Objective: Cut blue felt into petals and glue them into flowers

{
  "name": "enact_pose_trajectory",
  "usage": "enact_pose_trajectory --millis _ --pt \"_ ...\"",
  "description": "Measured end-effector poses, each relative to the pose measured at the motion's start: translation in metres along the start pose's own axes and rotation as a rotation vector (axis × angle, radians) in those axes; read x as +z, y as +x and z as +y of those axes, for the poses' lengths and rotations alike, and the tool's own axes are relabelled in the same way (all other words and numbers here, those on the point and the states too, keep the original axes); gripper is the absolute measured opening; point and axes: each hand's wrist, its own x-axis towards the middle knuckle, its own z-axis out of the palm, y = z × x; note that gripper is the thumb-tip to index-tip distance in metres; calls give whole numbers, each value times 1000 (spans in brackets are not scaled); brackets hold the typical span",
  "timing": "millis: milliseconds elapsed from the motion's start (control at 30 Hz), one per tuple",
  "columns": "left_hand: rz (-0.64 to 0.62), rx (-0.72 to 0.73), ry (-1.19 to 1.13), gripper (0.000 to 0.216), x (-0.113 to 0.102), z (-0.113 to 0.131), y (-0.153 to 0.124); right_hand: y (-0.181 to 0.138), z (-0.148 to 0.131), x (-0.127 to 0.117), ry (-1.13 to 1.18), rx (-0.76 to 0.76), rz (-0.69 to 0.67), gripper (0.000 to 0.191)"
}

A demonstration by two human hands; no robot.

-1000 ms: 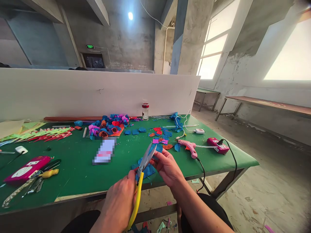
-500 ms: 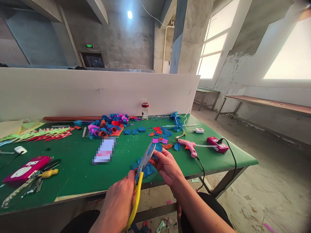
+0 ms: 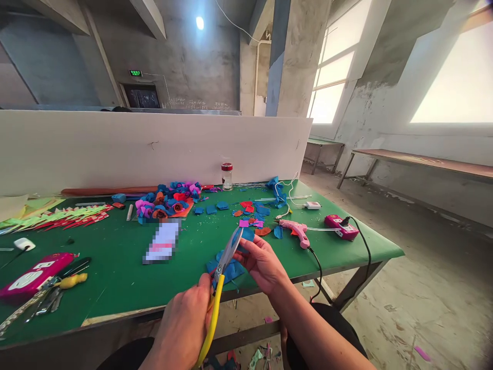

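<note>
My left hand (image 3: 188, 311) is closed around the yellow handles of a pair of scissors (image 3: 216, 313), whose blades point up and away. Between the fingertips of my right hand (image 3: 265, 262) is a small piece of blue paper (image 3: 246, 236), touching or right beside the blades. Below the blades, near the table's front edge, lies a heap of blue paper (image 3: 231, 271). Just beyond my right hand are blue, red and magenta paper pieces (image 3: 263, 209). Whether the blades are parted is hard to make out.
On the green table (image 3: 127, 288) lie a pink glue gun (image 3: 296, 229), a magenta power block (image 3: 341, 227), paper flowers (image 3: 169, 200), a lidded glass jar (image 3: 227, 177) and a blurred-out flat object (image 3: 162, 241). Keys with a yellow charm (image 3: 73, 280) lie left. A white panel (image 3: 173, 149) stands behind.
The view has shifted slightly, so the table contents appear a little further left. Both hands keep nearly the same pose, with scissors and blue paper still held.
</note>
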Motion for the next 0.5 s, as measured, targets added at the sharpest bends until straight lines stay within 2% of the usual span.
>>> enact_pose_trajectory --millis 500 --pt "-38 -22 -31 23 -4 -1 -2 2 -1 -1 -10 4 16 31"
